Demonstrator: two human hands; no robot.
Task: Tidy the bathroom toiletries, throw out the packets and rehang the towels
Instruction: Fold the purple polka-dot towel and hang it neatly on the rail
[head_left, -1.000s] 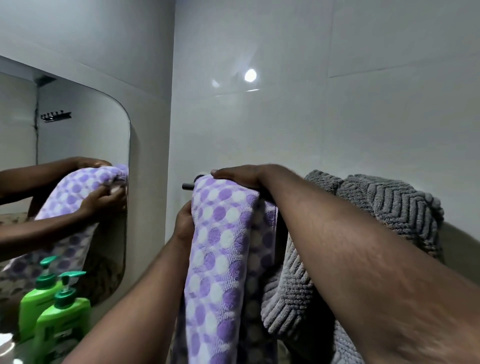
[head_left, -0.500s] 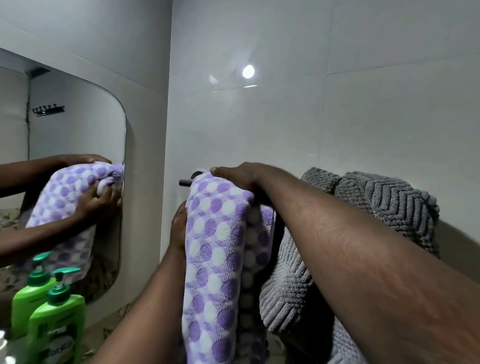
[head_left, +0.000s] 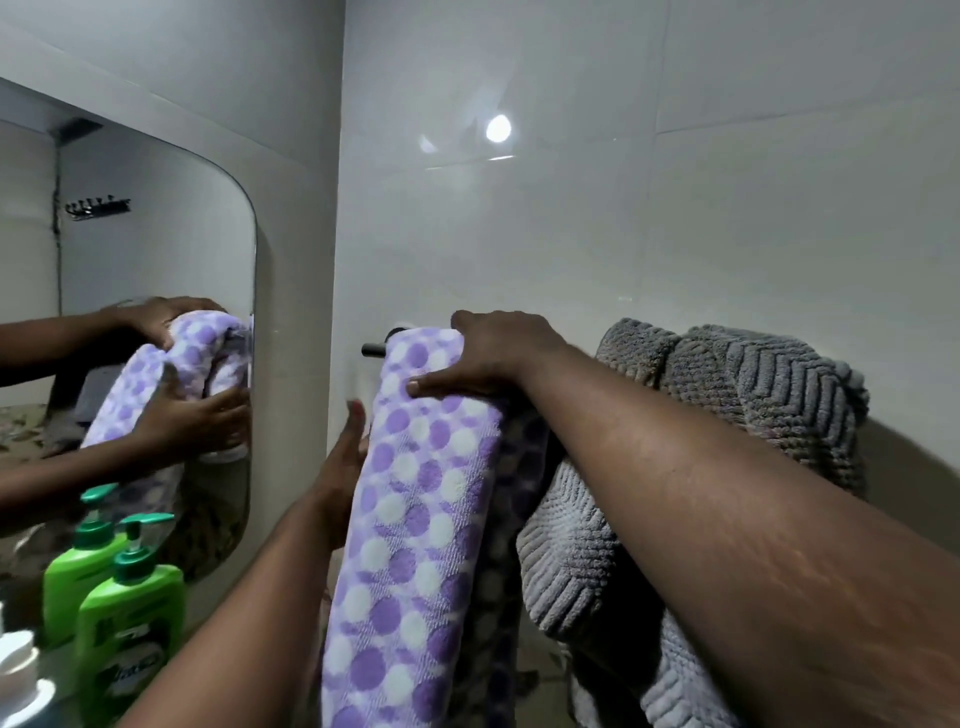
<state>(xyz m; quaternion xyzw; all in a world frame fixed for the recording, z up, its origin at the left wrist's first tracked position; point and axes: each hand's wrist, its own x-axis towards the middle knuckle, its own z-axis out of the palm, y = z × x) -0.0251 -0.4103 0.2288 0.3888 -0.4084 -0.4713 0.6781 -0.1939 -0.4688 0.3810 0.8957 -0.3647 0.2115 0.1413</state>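
Spotted towel (head_left: 415, 493), purple with white dots, hangs over the left end of the rail (head_left: 372, 349) on the tiled wall (head_left: 571, 234), its long front fold dropping straight down out of view. The right hand (head_left: 493, 353) lies over the top of it where it crosses the rail. The fingers curl over the far side and the thumb presses the front, so the cloth is clamped against the bar. The left hand (head_left: 345, 457) is lower, at the towel's left edge, with its fingers straight and flat against the fabric and nothing held in it. The mirror (head_left: 156, 338) on the left shows the same pose.

Just to the right on the same rail, touching the spotted one, a grey towel (head_left: 753, 405) sits bunched and lumpy rather than hung flat. A green bottle (head_left: 130, 623) with a pump stands below the mirror.

The step in hand looks like rehanging the towels, and this 1 is draped but not finished. The next move probably calls for smoothing the front fold downward with the flat left hand while the right keeps the top pinned, then checking that both sides hang evenly. The grey towel likely needs spreading out after that.
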